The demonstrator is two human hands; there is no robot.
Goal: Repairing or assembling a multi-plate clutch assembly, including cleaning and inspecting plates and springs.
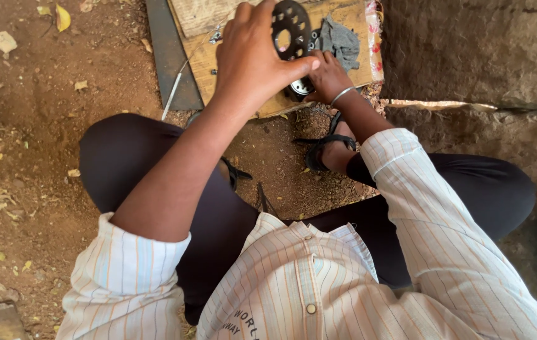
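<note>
My left hand (252,53) grips a round black metal disc (291,25) with several holes, holding it tilted above a wooden board (202,16). My right hand (329,74) rests on a round black and silver part (301,87) on the board's near edge, right under the disc; its fingers are curled over the part. A grey rag (340,39) lies on the board just behind the right hand. A silver bangle circles my right wrist.
I squat on brown dirt ground strewn with dry leaves. A dark metal strip (166,50) and a thin rod (173,94) lie left of the board. A rough stone slab (476,47) rises at the right. My sandalled foot (328,148) is below the board.
</note>
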